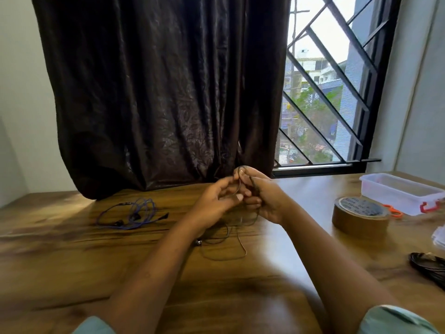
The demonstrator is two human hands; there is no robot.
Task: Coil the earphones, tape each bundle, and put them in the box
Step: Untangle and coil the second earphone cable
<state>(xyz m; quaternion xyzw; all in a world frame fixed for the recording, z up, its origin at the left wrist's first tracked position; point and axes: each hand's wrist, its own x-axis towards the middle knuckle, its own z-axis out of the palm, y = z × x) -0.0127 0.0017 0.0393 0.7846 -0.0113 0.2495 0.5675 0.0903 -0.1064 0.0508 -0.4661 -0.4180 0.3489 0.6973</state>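
Observation:
Both hands meet above the middle of the wooden table (240, 297). My left hand (216, 201) pinches the thin dark earphone cable (222, 255). My right hand (267, 198) holds the same cable, which loops over its raised fingers. The rest of that cable trails in loose curves on the table below the hands. A blue earphone set (134, 214) lies tangled at the left. A brown tape roll (360, 216) stands at the right. The clear plastic box (402, 192) with a red latch sits open behind it.
Orange-handled scissors (393, 210) lie between the tape roll and the box. A black coiled cable bundle (431, 267) rests at the right edge. A dark curtain (156, 92) hangs down onto the table's back edge, beside a barred window.

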